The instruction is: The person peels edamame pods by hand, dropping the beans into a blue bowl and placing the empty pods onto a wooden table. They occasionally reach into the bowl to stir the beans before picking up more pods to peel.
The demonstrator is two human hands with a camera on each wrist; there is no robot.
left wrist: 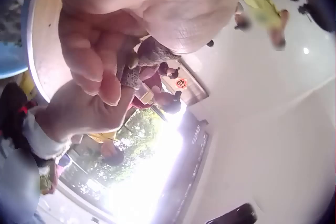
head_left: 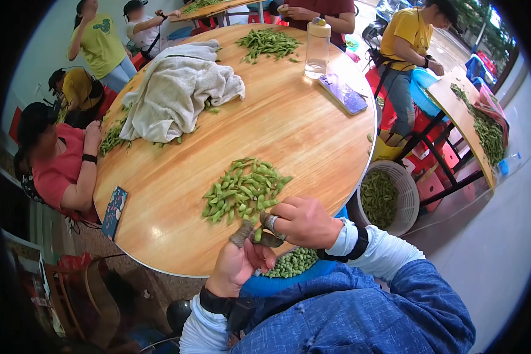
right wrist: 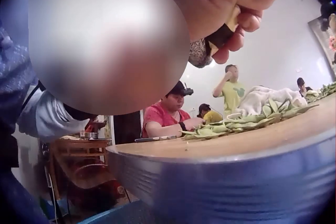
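In the head view my left hand point(head_left: 237, 268), its thumb wrapped in grey-brown tape, holds a green bean pod point(head_left: 258, 235) at the table's near edge. My right hand point(head_left: 310, 223) comes in from the right and grips a small dark blade point(head_left: 269, 239), whose flat lies beside the pod. A wrap also covers a finger point(head_left: 269, 222) of this hand. Just beyond both hands is a loose pile of green pods point(head_left: 245, 189). Below them, a blue basin point(head_left: 265, 287) contains shelled green beans point(head_left: 292, 264). In the left wrist view, the curled left fingers point(left wrist: 84, 66) partly hide the blade.
On the round wooden table point(head_left: 159, 206) are a grey towel point(head_left: 180, 88) over more pods, a water bottle point(head_left: 317, 50), a purple phone point(head_left: 343, 94) and a patterned phone point(head_left: 114, 212). A white basket point(head_left: 404, 183) of pods stands at right. Other people sit around the table.
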